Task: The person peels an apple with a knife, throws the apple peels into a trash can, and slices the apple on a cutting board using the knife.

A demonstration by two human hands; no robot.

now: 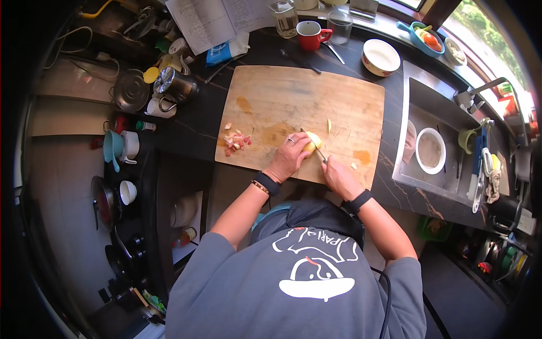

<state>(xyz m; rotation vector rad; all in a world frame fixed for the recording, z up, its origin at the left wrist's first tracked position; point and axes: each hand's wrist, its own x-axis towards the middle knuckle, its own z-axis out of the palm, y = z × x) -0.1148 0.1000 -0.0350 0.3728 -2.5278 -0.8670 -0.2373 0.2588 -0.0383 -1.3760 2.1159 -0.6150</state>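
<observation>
My left hand (287, 156) presses a pale yellow, peeled piece that looks like a potato (314, 140) onto the wooden cutting board (305, 85). A knife (320, 155) is gripped in my right hand (342, 177), its blade lying across the potato close to my left fingers. Whether the blade has gone through is too small to tell. A thin pale strip (329, 125) lies beyond the potato, and a small white bit (354, 165) rests near my right hand. At the board's left is a little heap of chopped pink and white pieces (237, 141).
Right of the board is a sink (415, 96) with a white bowl (430, 151) inside. Behind stand a red mug (310, 37), a white bowl (380, 57) and a glass jar (284, 20). An open notebook (209, 22) and a metal pot (175, 83) are at the left.
</observation>
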